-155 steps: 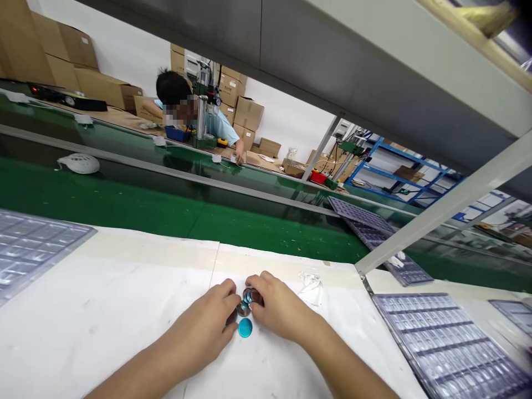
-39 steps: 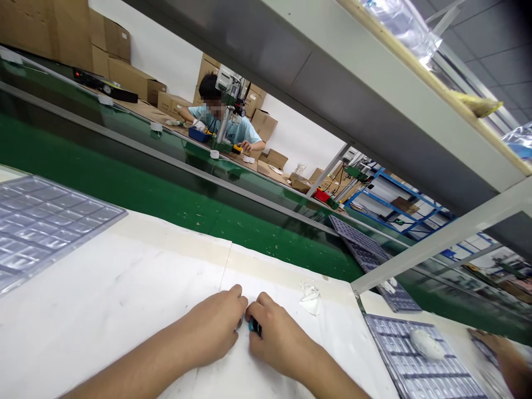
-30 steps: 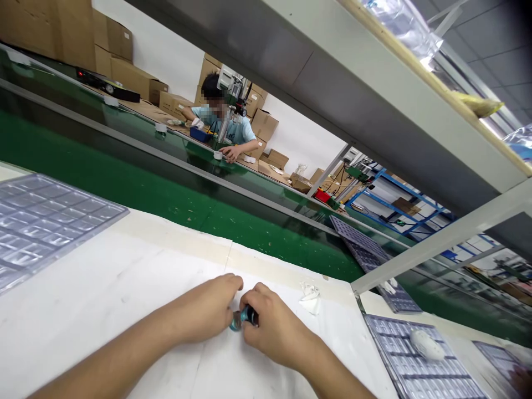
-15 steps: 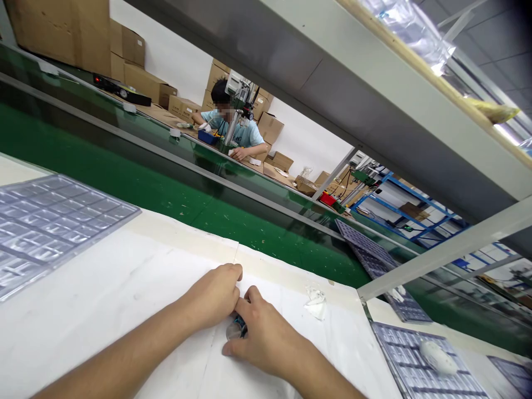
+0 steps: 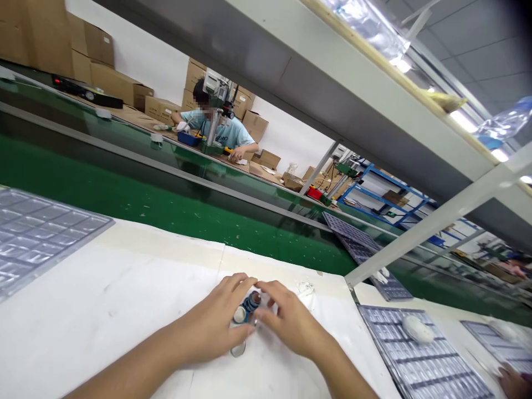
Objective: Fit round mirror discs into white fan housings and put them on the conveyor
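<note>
A cluster of small round parts (image 5: 251, 301), dark with blue edges, lies between my two hands on the white-covered table (image 5: 137, 277). A pale round disc (image 5: 240, 315) sits at its left side, and another grey disc (image 5: 238, 348) rests just nearer to me. My left hand (image 5: 216, 321) curves about the cluster from the left, thumb apart from the fingers. From the right, my right hand (image 5: 293, 318) arches over the other side, its thumb and fingers also apart. Fingers partly hide the parts, so their exact kind is unclear.
Clear plastic compartment trays stand left (image 5: 50, 233) and right (image 5: 432, 354); a white bundle (image 5: 418, 330) lies on the right one. Crumpled white paper (image 5: 306, 293) is beyond my right hand. A slanted post (image 5: 399, 244) and overhead shelf border the green conveyor (image 5: 166, 213). Another person (image 5: 233, 133) works across it.
My hands have moved apart from their close overlap and now surround the parts from both sides. More of the round parts and a loose disc show. The camera view has shifted right.
</note>
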Available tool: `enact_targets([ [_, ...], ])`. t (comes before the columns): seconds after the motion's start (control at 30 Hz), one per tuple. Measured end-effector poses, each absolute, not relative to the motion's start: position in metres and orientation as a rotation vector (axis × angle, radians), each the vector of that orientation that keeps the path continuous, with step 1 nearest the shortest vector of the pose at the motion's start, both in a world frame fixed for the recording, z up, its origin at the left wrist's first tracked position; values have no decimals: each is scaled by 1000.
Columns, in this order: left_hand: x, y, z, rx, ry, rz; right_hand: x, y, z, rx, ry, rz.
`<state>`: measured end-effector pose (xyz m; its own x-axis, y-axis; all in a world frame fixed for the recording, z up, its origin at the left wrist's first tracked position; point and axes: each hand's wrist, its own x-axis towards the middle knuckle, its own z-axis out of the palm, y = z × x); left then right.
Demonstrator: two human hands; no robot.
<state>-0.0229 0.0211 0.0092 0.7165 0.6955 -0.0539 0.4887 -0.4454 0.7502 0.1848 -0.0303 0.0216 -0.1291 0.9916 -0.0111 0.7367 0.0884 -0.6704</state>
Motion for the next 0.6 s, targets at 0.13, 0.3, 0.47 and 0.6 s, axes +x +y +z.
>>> enact_targets([
  [0.13,-13,20,-6,2246,783,194,250,-54,-2,-1819,-1463,528],
  [0.3,1,32,-39,2460,740,243,349,-111,-17,-2103,-852,-3],
  [0.47,8,42,-71,2593,790,528,441,-154,5,-2281,-316,-420],
  [0.6,6,46,-69,2622,717,361,484,-148,12,-2379,-208,-344],
])
